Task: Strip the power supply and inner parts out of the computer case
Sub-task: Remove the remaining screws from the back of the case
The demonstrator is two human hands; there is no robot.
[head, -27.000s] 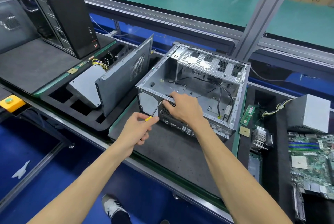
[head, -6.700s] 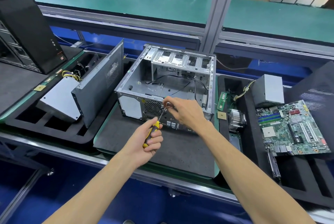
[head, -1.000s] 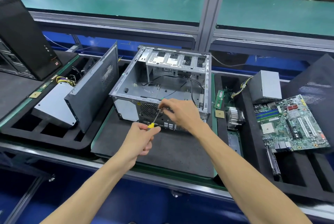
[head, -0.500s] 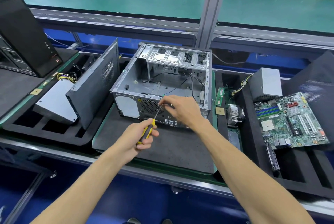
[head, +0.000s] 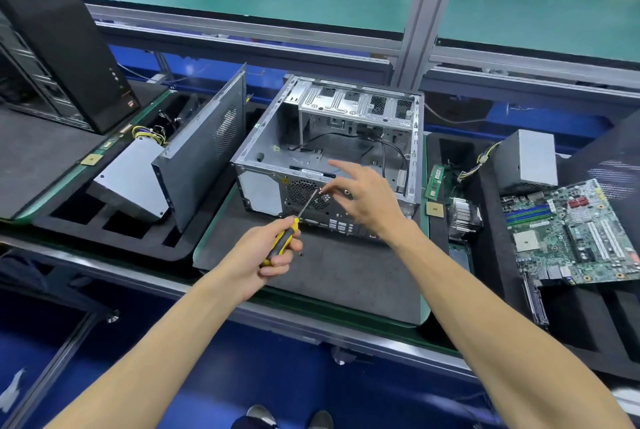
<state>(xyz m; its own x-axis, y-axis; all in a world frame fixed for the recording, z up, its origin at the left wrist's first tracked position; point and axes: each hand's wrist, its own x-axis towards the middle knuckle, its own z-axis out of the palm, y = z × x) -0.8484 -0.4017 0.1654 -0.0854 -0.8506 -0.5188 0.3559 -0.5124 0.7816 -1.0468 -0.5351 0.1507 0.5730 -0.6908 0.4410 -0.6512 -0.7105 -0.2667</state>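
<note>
case: sits open side up on the dark mat at mid surface, rear panel toward the person, so the screws there face the tool; bare stamped sheet metal, boxy, nearly gutted, only a drive cage and a few black cables inside.
screwdriver: gripped in the left hand, fingers curled round the yellow-and-black handle just in front of the case; thin steel shaft angled up, tip at the perforated fan grille of the rear panel, probably on a screw too small to make out.
right hand: open over the near right corner of the case, fingers spread and loose, thumb and forefinger tips close by the driver tip, likely to steady it or catch a screw; holds nothing that can be seen.
side panel: grey, flat, with a vent patch, propped on edge in the foam tray left of the case, out of the way.
power supply: plain grey box with a coloured wire bundle, parked right of the case.
motherboard: green, densely studded, lying flat right of the case, nearer the person than the power supply.
progress: main parts look already out.
</note>
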